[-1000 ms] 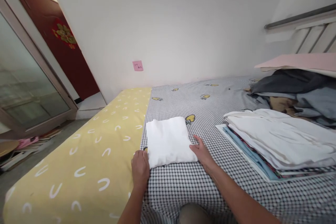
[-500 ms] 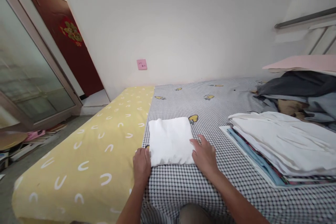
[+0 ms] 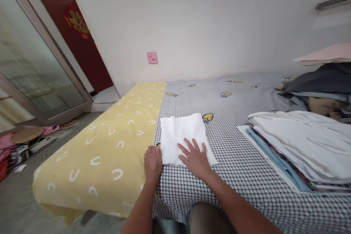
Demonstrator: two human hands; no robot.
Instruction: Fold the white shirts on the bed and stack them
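A folded white cloth point(image 3: 175, 128), roughly square, lies on the black-and-white checked bedspread point(image 3: 230, 168). At its near left edge, my left hand point(image 3: 153, 161) is closed with the fingers curled together over the cloth's border; the fingertips are partly hidden. My right hand point(image 3: 195, 158) lies flat on the near right part of the cloth, fingers spread, palm down. The cloth's near right corner sticks out past that hand toward the right.
A stack of folded clothes point(image 3: 301, 146), white on top, lies to the right. Behind it is a heap of dark garments point(image 3: 323, 78) with a pink piece point(image 3: 326, 54) above. A yellow patterned cover point(image 3: 109, 153) spreads to the left. The wall point(image 3: 205, 25) rises behind.
My right hand has moved from the cloth's right edge onto its surface, fingers now spread flat. The cloth's near right corner now reaches further out. My left hand stays at the left edge.
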